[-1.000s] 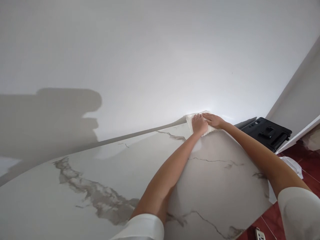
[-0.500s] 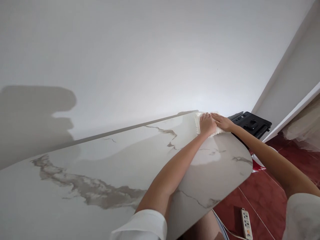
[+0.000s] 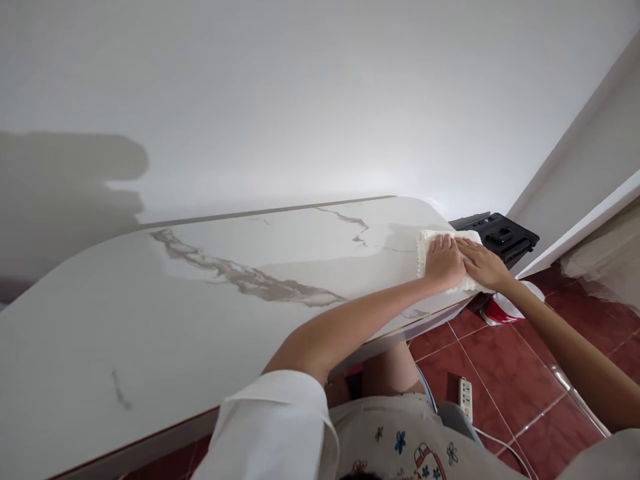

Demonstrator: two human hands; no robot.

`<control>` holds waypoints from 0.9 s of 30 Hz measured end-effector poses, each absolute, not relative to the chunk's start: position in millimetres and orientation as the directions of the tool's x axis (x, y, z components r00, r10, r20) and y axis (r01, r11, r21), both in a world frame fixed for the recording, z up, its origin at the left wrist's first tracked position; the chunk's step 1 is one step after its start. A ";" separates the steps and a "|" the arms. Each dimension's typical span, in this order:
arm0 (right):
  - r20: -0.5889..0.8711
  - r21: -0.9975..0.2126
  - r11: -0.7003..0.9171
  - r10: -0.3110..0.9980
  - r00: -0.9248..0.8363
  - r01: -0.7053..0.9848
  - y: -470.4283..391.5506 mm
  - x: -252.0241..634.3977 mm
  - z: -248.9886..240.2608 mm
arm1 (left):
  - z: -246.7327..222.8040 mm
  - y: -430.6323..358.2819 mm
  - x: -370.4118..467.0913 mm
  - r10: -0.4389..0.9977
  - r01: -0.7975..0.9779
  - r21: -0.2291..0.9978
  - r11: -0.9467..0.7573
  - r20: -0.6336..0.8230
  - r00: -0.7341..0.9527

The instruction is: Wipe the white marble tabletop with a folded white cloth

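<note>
A white cloth with a scalloped edge lies flat on the right end of a white marble-patterned table. My left hand presses down on the cloth, its fingers laid flat and pointing away from me. Beside it, touching it, my right hand rests on the cloth's right part with fingers stretched toward the left hand. Both palms are hidden from above.
Behind the table rises a white wall. A black case stands past the table's right end, with a red and white bag below it. On the red tiled floor lies a power strip with a cable.
Both hands and the cloth have moved toward me and to the right, from the table's far edge to its right end. The camera view has shifted, showing more of the near edge.
</note>
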State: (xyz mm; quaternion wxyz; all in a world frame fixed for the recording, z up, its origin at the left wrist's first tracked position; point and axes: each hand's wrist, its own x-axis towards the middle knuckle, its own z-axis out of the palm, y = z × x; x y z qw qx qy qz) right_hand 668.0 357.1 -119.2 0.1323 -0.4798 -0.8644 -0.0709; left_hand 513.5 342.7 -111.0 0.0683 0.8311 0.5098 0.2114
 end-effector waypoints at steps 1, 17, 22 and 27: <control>0.300 -0.004 0.539 0.804 -0.513 0.843 346.2 663.8 -118.3 | -111.7 333.1 508.0 0.873 0.818 0.321 -0.477 0.285 0.397; 0.290 -0.066 0.829 0.549 -0.784 0.556 259.6 453.1 -102.7 | -126.9 212.9 286.9 0.927 0.892 0.287 -0.349 0.243 0.284; 0.275 -0.189 0.891 0.451 -0.849 0.412 239.3 354.7 -109.3 | -125.3 168.0 191.6 0.974 0.941 0.292 -0.170 0.194 0.116; 0.311 -0.228 0.924 0.368 -0.876 0.307 194.0 259.0 -114.8 | -118.6 111.7 103.6 0.993 0.972 0.235 -0.001 0.113 -0.026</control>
